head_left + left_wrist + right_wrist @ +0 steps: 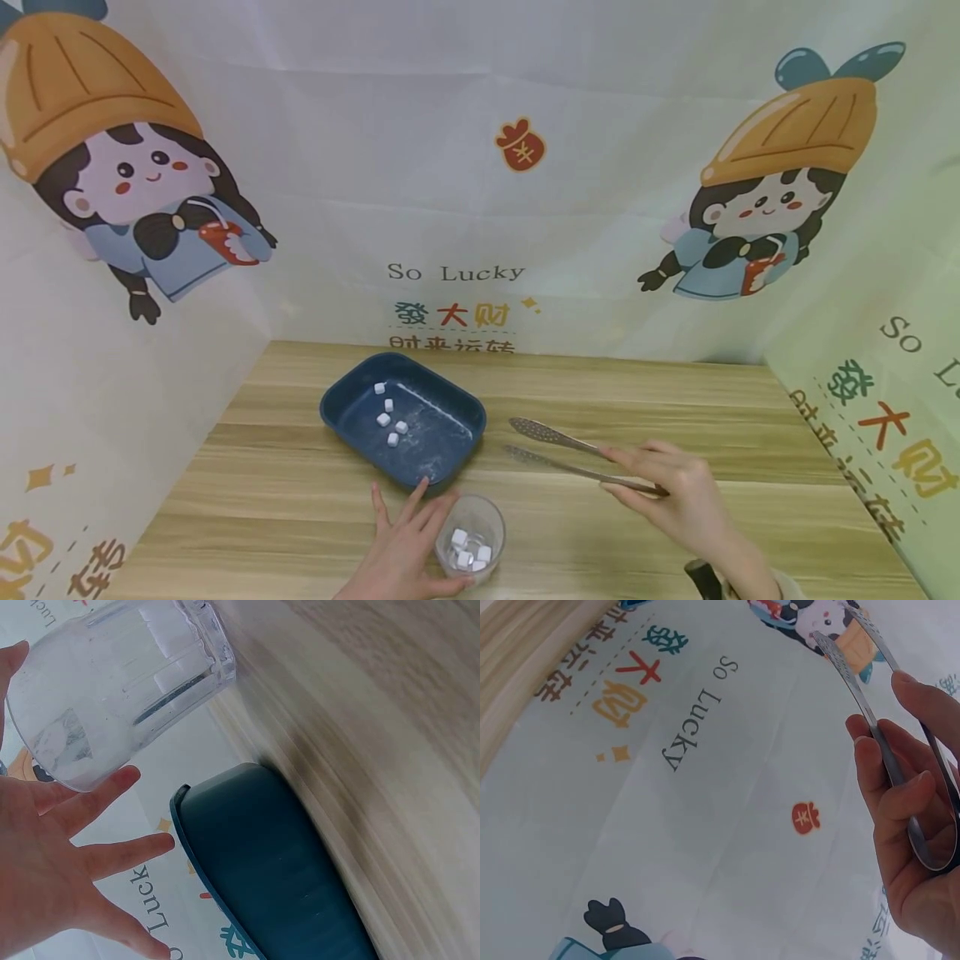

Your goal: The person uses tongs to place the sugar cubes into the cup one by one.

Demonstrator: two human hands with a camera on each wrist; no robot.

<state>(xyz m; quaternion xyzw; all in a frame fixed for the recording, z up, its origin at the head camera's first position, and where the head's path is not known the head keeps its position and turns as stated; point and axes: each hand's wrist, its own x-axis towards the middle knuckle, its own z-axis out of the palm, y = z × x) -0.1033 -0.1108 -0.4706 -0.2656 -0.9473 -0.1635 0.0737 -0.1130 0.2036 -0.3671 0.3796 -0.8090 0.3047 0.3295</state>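
A white printed cloth (360, 175) stands behind and beside a wood-grain tabletop (720, 408). The largest thing on the tabletop is a dark blue rectangular tray with rounded corners (437, 460); it lies beyond the left hand (401, 554).

The right hand (686, 492) has a bent-finger grip on a pair of silver metal tongs with perforated tips (553, 436), thumb on one arm and fingers on the other. The squeeze is light: the tongs' arms stand well apart, and nothing is between the tips, which point toward the tray just to its right.

The left hand's grip spans a clear plastic-looking tumbler (105, 679) near its mouth with thumb and finger, the other fingers spread toward the tray. The tumbler is upright on the tabletop, near the tray's closest corner.

Smallest are the small white cubes (393, 440): five lie loose in the tray, and at least four sit in the tumbler.

The step in hand looks like a point between pick-ups, with the tongs unloaded and the tumbler steadied. The next move would call for bringing the tips over one cube, closing gently on its sides and keeping the tumbler still.
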